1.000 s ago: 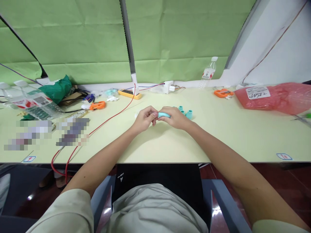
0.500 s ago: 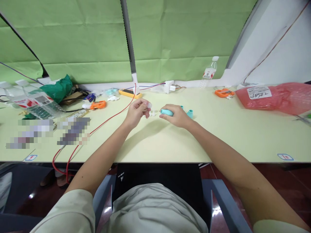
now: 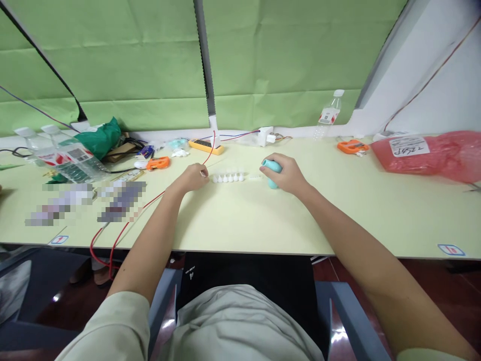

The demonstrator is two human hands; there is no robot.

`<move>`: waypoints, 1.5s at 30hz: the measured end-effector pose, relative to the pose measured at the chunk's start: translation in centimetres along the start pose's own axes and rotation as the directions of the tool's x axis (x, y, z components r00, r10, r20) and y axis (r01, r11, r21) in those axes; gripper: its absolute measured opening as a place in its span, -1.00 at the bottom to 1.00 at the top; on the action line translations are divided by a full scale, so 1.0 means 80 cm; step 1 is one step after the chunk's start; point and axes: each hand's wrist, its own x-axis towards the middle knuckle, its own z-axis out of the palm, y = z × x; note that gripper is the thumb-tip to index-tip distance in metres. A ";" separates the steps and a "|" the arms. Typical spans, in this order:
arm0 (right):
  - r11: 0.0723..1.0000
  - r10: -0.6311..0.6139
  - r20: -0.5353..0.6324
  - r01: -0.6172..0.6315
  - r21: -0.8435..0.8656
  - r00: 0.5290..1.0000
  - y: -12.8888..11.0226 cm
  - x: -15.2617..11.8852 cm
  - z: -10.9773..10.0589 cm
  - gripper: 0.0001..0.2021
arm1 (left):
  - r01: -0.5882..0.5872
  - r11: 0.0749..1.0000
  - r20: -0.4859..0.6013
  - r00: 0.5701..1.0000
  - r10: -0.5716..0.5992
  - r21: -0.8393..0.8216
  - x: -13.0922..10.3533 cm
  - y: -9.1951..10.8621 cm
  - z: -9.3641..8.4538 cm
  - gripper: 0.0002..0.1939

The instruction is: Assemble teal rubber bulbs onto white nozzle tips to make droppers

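My left hand (image 3: 194,177) is closed low over the table, at the left end of a row of several small white pieces (image 3: 228,177); what its fingers hold, if anything, is hidden. Fainter, smaller pale pieces (image 3: 256,177) continue the row to the right. My right hand (image 3: 287,174) is wrapped round a teal tube-shaped piece (image 3: 271,165), its open end tilted up and left. Another teal piece (image 3: 272,184) shows just beneath that hand.
Behind the row lie a yellow-and-black meter (image 3: 206,146) and a white plug (image 3: 266,136). Bottles (image 3: 71,160), an orange tool (image 3: 158,163) and a red cable (image 3: 152,200) are left. To the right are another orange tool (image 3: 352,147), a bottle (image 3: 329,116) and a red bag (image 3: 424,155).
My left hand has moved left and turned palm down; the clear-white piece it held no longer shows. My right hand has shifted right with its teal piece. More of the white row is visible.
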 end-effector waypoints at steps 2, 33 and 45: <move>0.999 0.046 -0.072 -0.047 -0.009 0.996 0.004 0.003 -0.006 -0.82 | 0.024 0.999 0.062 0.998 -0.025 0.021 0.001 0.002 0.008 -0.81; 0.988 0.035 -0.093 -0.048 -0.146 0.995 0.023 0.004 -0.006 -0.82 | 0.012 1.000 0.007 1.000 -0.012 -0.022 0.016 -0.026 0.033 -0.44; 0.986 0.028 -0.078 -0.040 -0.161 0.997 0.024 0.004 -0.007 -0.83 | 0.122 0.986 -0.119 0.984 -0.136 -0.117 0.010 -0.011 0.021 -0.74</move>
